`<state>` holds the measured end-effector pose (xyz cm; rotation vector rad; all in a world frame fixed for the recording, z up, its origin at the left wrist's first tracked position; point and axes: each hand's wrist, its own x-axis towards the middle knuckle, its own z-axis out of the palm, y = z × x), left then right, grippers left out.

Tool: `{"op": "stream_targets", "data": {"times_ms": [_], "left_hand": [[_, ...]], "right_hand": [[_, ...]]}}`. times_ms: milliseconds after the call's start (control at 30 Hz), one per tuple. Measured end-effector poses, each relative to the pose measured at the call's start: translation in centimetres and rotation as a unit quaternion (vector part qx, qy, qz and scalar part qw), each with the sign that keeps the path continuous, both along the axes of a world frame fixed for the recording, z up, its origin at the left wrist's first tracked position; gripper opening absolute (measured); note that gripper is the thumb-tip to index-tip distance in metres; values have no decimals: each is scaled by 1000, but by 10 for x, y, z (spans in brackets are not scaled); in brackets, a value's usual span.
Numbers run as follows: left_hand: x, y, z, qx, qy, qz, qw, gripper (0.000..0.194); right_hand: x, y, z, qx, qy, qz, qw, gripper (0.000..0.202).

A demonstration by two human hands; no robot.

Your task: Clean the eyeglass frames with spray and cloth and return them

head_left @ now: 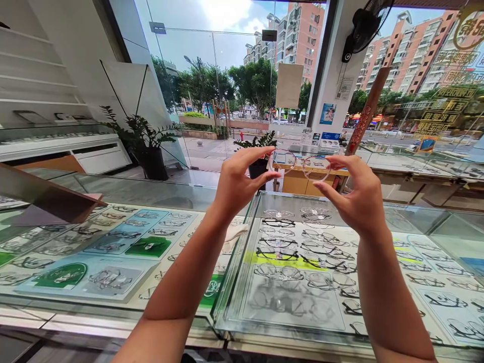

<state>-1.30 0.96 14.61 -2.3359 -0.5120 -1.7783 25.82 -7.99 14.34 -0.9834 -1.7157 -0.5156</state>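
Note:
A pair of eyeglasses (304, 162) with thin pinkish round rims is held up at arm's length, above the glass display counter (252, 212). My left hand (242, 174) pinches its left side between thumb and fingers. On the other side, my right hand (353, 189) grips the frame's right end near the hinge, its thumb below the lens. The street and a wooden-fronted counter show through both clear lenses. Under my arms, several rows of eyeglasses (278, 252) lie beneath the counter's glass.
Another glass case (109, 257) with eyeglasses on coloured cards stands at left, a brown slanted panel (49, 194) on it. Potted plants (151, 156) stand by the glass front. A black wall fan (365, 27) hangs upper right. More glass counters (427, 156) line the right.

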Motion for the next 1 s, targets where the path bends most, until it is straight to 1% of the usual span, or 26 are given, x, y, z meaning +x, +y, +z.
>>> {"op": "stream_targets", "data": {"times_ms": [133,300,367,533,700,800,933,1000], "left_hand": [[0,5,-3,-16,0,3,1000,58],[1,8,-6,-29,11,3,1000,60],[3,9,-6,-18,9,14,1000,58],[6,9,-7,41,-11,57,997,55],[6,8,-6,75,-27,49,996,51],[6,8,-6,81,-33,40,995,51],[7,8,-5,71,-42,23,996,50],[7,8,-5,65,-48,12,997,50]], "right_hand": [[-2,1,-1,32,-18,-17,999,44],[-3,1,-1,50,-26,-29,998,43],[-4,2,-2,55,-30,-34,997,42],[0,10,-4,49,-42,-49,997,44],[3,16,-7,39,-44,-55,997,46],[3,17,-7,26,-34,-40,998,46],[3,17,-7,6,-17,13,1000,46],[3,17,-7,2,-7,29,1000,46]]}}
